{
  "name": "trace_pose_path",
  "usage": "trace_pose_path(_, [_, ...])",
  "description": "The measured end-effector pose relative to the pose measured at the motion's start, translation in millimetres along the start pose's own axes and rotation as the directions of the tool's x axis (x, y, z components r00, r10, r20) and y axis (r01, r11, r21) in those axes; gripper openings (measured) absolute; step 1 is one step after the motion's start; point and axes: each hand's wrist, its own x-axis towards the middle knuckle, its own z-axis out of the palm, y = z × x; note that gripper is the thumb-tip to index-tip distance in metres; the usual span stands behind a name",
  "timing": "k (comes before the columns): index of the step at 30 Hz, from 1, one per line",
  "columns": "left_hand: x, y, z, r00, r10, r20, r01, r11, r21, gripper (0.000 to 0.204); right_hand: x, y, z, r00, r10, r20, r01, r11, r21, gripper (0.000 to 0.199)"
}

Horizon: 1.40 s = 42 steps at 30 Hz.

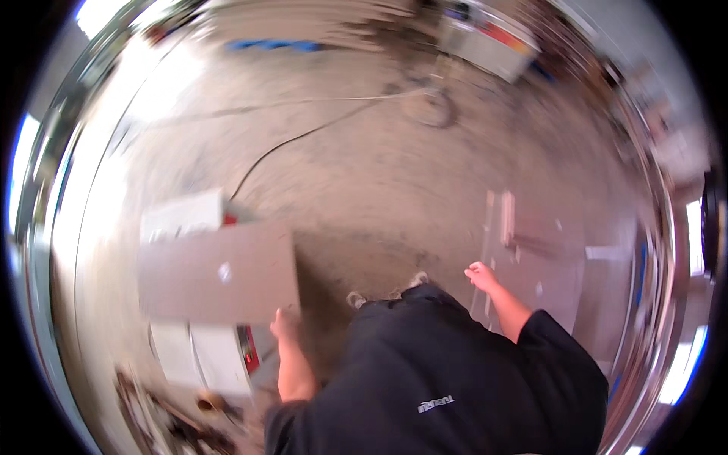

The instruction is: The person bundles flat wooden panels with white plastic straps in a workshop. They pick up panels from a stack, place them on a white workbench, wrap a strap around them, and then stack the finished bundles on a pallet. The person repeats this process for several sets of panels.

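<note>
A flat brown rectangular board (227,273) with a small white mark lies across or just above a white machine (201,356) at my left. My left hand (284,324) is closed on the board's near right corner; motion blurs its fingers. On the right, my right hand (479,275) is held away from my body with its fingers curled in, and nothing shows in it. Just past that hand spreads a wide brown panel surface (557,280). A narrow pinkish block (507,218) sits on it, apart from my fingers.
A dark hose (284,142) runs over the concrete floor from the white machine. Stacked boards (318,23) lie at the far side, near a white and red machine (493,42) on a stand. Blurred dark and pale objects (174,417) lie at the lower left.
</note>
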Motion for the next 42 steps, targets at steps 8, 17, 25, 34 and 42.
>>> trace_pose_path(8, [-31,27,50,0.752,0.654,0.083,0.1,-0.237,0.966,0.031,-150,190,70,0.805,0.449,0.389,-0.52,0.849,0.094,0.03])
trace_pose_path(17, [-81,-54,327,-0.059,-0.43,0.901,-0.922,-0.323,-0.215,0.019,-184,254,134,0.683,0.341,0.645,-0.704,0.541,0.46,0.031])
trace_pose_path(25, [-228,-240,636,0.358,-0.691,0.627,-0.849,0.038,0.526,0.029,-71,242,9,0.819,0.574,0.017,-0.35,0.475,0.808,0.034])
trace_pose_path(34, [-235,-458,881,0.328,-0.925,0.193,-0.945,-0.319,0.077,0.034,-50,204,32,0.492,0.849,0.192,-0.255,-0.07,0.964,0.033])
trace_pose_path(42, [-309,-696,1028,0.165,-0.985,0.057,-0.805,-0.168,-0.569,0.034,-11,39,11,0.212,0.905,0.37,-0.604,-0.176,0.777,0.035])
